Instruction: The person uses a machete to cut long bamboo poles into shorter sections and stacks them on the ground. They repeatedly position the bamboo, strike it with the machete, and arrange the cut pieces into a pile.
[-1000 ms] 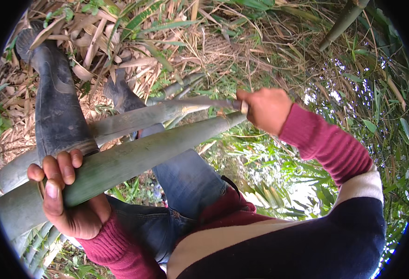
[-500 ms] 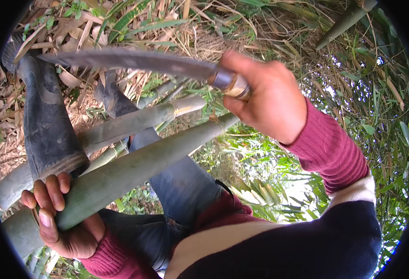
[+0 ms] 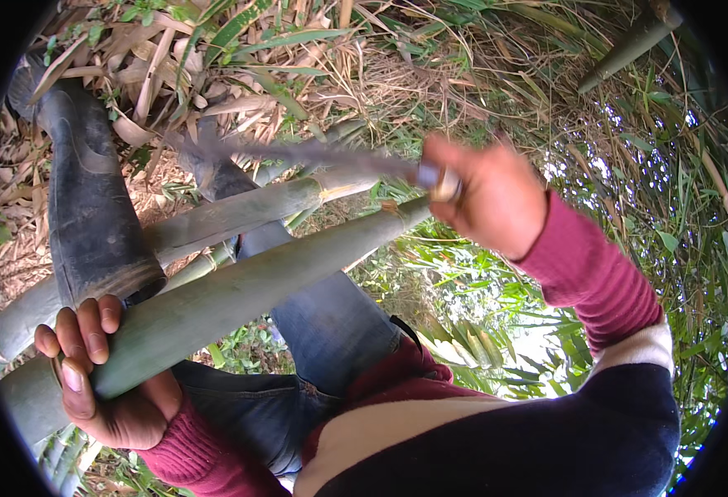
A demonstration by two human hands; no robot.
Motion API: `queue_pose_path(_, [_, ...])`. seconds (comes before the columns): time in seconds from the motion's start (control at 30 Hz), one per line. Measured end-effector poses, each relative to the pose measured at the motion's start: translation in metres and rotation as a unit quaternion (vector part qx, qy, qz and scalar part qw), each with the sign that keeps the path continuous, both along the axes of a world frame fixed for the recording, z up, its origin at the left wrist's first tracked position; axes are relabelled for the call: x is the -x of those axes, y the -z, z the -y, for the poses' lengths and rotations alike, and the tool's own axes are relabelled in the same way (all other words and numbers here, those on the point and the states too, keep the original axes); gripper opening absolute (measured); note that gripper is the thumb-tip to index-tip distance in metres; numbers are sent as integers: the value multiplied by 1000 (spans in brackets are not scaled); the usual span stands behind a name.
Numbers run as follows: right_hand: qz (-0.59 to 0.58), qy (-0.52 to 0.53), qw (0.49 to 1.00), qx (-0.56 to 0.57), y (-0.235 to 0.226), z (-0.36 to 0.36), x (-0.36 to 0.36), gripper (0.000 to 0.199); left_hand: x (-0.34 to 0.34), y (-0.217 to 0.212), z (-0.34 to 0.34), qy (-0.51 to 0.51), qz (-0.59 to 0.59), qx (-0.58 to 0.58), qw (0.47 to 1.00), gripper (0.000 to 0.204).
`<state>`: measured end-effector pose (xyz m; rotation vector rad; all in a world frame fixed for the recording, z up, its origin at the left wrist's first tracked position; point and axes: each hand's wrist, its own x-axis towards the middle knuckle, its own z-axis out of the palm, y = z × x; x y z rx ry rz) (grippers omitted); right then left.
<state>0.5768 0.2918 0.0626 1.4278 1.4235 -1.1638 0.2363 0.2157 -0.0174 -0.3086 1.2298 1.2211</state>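
Two hands are busy. Your left hand (image 3: 103, 377) wraps around the green bamboo pole (image 3: 240, 294), which lies slanted across your legs. Your right hand (image 3: 488, 195) grips a knife (image 3: 314, 156), blurred, just above the pole.

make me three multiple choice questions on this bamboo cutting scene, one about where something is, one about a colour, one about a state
1. Where does the left hand grip the nearer bamboo pole?
A. near its lower left end
B. at its far tip
C. nowhere

2. What colour are the sleeve cuffs?
A. yellow
B. dark red
C. white

3. How does the long knife in the right hand look?
A. lying on the ground
B. stuck in the rubber boot
C. held above the poles, blade motion-blurred

Answers: 1 A, the fingers wrap the pole at lower left. 2 B, both cuffs are dark red. 3 C, the fist grips the handle and the blade is smeared.
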Motion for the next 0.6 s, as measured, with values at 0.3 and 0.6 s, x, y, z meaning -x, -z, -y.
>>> queue_pose_path(0.3, [15, -60, 998, 24, 18, -13, 20, 23, 0, 2, 4, -16, 60, -23, 998, 26])
queue_pose_path(0.6, [57, -161, 984, 59, 10, 34, 1, 27, -3, 1, 6, 20, 36, -17, 999, 27])
